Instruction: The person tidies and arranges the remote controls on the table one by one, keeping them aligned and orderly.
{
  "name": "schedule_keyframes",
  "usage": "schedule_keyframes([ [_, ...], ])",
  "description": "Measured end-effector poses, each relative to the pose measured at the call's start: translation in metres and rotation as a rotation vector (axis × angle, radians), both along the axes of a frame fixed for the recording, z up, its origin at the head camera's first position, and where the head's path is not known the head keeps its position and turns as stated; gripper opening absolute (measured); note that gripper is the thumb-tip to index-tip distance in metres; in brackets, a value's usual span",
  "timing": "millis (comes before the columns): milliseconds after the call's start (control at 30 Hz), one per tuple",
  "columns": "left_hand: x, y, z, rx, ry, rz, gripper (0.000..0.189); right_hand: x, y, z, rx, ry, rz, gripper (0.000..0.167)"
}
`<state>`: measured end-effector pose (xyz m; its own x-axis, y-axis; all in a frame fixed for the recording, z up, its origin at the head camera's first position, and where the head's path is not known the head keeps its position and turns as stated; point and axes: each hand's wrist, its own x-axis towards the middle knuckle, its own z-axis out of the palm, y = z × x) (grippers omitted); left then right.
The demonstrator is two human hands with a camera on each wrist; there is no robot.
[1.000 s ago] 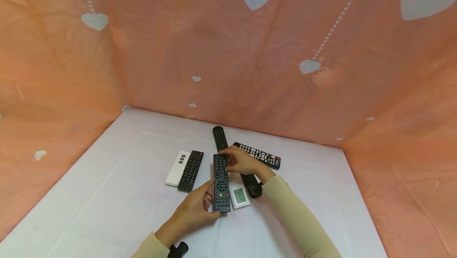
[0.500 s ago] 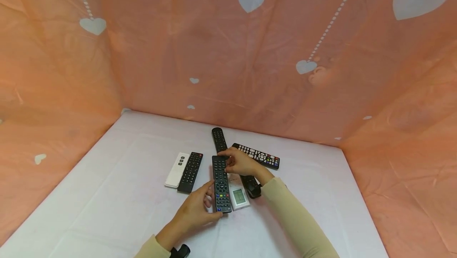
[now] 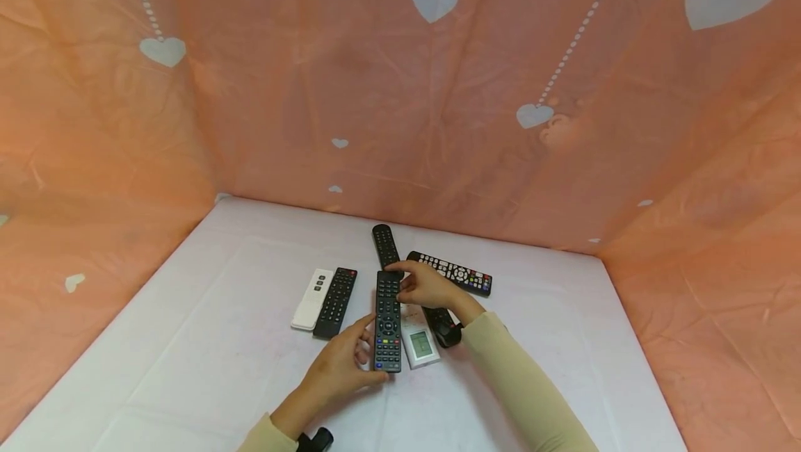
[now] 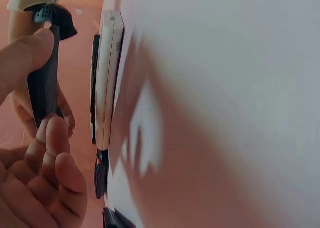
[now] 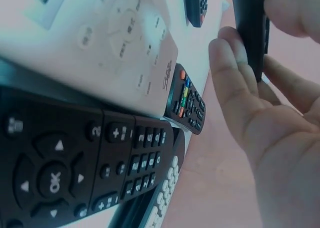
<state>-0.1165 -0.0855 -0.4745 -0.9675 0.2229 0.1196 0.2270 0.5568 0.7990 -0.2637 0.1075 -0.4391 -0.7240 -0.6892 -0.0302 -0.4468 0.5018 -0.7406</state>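
A dark grey remote control (image 3: 388, 323) with coloured buttons is held between both hands, raised over the white table with its keys facing up. My left hand (image 3: 341, 361) grips its near end: the thumb lies across the bottom edge and the fingertips meet the left side. At the far end, my right hand (image 3: 428, 286) pinches the right edge. The left wrist view shows the remote (image 4: 46, 82) edge-on between thumb and fingertips, its underside clear of the tabletop. Seen from the right wrist, the remote (image 5: 250, 30) sits between thumb and fingers.
Lying beneath the right hand are a white remote with a small screen (image 3: 421, 345) and a black remote (image 3: 441, 327). A white-buttoned black remote (image 3: 459, 275) and a round-ended one (image 3: 385, 245) lie behind. Leftward, a white remote (image 3: 312, 300) adjoins a slim black one (image 3: 336, 302).
The held remote's near end tilts slightly right, then swings back left until the remote lies straighter. Both hands keep nearly the same hold, and the head view shifts a little.
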Motion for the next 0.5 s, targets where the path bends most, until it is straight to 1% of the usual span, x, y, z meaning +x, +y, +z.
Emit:
schedule_keyframes([
  [100,0.0,-0.005,0.0,0.0,-0.01,-0.002,0.09,-0.001,0.003,-0.001,0.009,0.012,0.007,0.061],
  [167,-0.001,-0.008,-0.001,0.008,-0.014,-0.005,0.083,-0.002,0.005,-0.002,-0.009,0.007,0.014,0.062],
  [300,-0.001,-0.015,-0.004,0.033,-0.041,-0.008,0.071,-0.006,0.009,-0.003,-0.089,-0.06,0.023,0.061],
  [400,0.001,-0.02,-0.006,0.061,-0.083,0.011,0.064,-0.007,0.012,-0.003,-0.131,-0.107,0.016,0.061],
  [500,0.002,-0.025,-0.005,0.082,-0.106,0.047,0.059,-0.008,0.014,-0.002,-0.143,-0.111,0.016,0.062],
])
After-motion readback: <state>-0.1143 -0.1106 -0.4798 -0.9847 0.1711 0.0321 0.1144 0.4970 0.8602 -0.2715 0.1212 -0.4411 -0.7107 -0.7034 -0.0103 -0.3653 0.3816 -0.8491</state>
